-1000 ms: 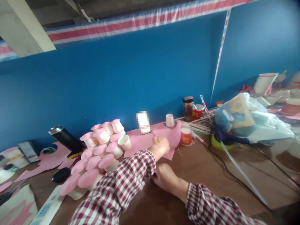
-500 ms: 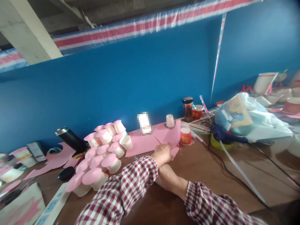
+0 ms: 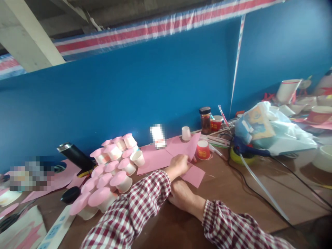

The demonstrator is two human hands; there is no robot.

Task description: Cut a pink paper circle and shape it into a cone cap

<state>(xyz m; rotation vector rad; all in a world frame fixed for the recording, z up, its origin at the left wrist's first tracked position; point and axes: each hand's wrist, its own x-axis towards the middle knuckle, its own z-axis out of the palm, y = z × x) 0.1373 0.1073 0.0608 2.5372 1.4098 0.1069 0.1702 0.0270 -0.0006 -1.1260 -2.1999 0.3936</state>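
Pink paper (image 3: 193,175) under left fingers (image 3: 184,159)

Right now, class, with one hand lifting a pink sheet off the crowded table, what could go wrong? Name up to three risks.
1. The left hand lifts the pink sheet right beside the red cup; a swing could tip it.
2. The checked sleeve passes close to the pile of pink-capped cups and might topple it.
3. The black cable crosses the table and could snag.
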